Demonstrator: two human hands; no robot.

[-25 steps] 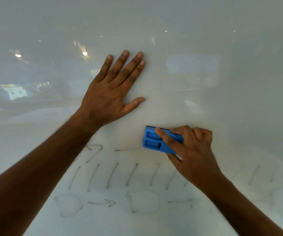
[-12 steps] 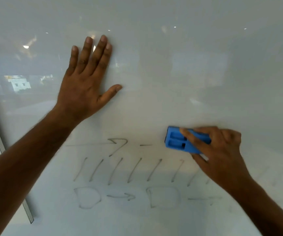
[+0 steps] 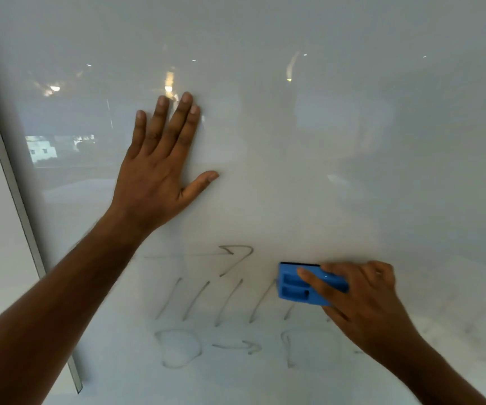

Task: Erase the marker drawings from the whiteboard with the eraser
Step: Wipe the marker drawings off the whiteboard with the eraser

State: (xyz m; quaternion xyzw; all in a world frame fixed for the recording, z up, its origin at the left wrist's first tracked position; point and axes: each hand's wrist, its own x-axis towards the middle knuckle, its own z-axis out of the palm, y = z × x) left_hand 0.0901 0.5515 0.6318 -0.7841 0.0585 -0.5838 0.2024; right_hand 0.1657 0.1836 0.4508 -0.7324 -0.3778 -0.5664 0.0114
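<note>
Eraser [image 3: 303,285] comes first in the head view, the only view there is: a blue block pressed flat against the whiteboard [image 3: 352,127], low and right of centre, lying across the right end of a row of slanted marker strokes [image 3: 206,301]. The right hand [image 3: 364,302] has its fingers clamped on it, index finger stretched along the back and thumb underneath, a grip that seems meant to push the felt face hard into the board while leaving the wrist free to sweep sideways. The felt side itself is hidden against the surface.

The left hand [image 3: 160,168] lies open and flat on a bare part of the board, well above the drawings, fingers nearly together and thumb splayed out, holding nothing. Its likely job is to brace the body (and perhaps steady the board) without smudging any ink, which would explain why it sits up there and not among the marks.

Marks that remain lie left of and below the eraser: an arrow [image 3: 230,255] just above the strokes, a rounded D shape [image 3: 177,349], a small arrow [image 3: 241,347] and a second outline [image 3: 303,346] partly covered by the right wrist. To the right the board shows only faint grey smears, so the wiping appears to run from right to left, with roughly the left half still to clear. The board's metal edge [image 3: 16,200] runs down the left side.
</note>
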